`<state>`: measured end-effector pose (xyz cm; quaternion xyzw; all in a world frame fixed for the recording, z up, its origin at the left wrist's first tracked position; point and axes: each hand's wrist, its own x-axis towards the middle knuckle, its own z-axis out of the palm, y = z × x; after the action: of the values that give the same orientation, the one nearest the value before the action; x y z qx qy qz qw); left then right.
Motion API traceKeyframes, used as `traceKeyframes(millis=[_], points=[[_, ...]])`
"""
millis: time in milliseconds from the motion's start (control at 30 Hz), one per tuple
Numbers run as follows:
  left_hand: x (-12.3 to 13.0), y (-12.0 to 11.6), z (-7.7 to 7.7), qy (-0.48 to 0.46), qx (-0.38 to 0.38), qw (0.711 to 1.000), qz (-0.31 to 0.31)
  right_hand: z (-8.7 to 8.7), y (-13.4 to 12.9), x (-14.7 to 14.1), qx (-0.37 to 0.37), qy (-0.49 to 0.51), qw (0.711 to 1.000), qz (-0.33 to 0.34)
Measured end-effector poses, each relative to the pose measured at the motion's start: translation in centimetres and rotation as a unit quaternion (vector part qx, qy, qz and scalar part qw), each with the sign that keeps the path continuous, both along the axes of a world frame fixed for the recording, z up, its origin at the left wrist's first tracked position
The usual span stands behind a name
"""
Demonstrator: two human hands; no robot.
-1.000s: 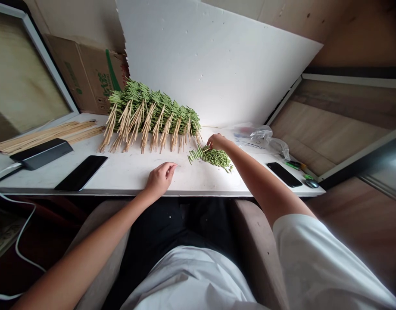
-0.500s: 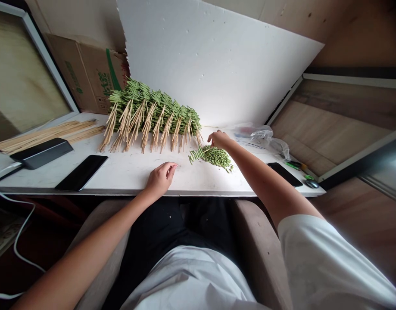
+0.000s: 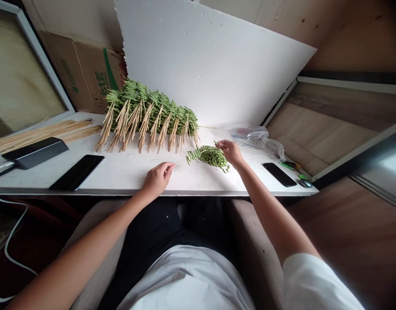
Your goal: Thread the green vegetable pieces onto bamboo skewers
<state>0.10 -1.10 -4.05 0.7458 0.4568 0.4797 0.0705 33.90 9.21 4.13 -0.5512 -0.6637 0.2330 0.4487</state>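
Green pieces (image 3: 214, 157) lie in a small pile, maybe kept close so the right hand (image 3: 230, 151) can grab them easily. By the pile's right edge, that hand pinches one green bit (image 3: 216, 143). Left of the pile, the left hand (image 3: 157, 177) has its fingertips pressed together; I can't tell if they hold anything.

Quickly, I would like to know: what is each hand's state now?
Left hand: closed, apparently pinching the end of the skewer of green pieces.
Right hand: closed, holding a small green piece.
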Motion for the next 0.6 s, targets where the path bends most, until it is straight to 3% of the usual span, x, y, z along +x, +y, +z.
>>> traceKeyframes(millis=[100, 200, 600], points=[[0.0, 0.0, 0.0, 0.003, 0.009, 1.0, -0.002, -2.1, -3.5, -0.5, -0.083, 0.203, 0.974, 0.063], [-0.1, -0.1, -0.1, 0.011, 0.017, 1.0, -0.016, -3.4, -6.1, -1.2, -0.106, 0.306, 0.938, 0.122], [-0.2, -0.3, 0.1, -0.002, 0.022, 0.998, -0.059, -3.7, -8.7, -3.2, -0.145, 0.396, 0.9, 0.105]])
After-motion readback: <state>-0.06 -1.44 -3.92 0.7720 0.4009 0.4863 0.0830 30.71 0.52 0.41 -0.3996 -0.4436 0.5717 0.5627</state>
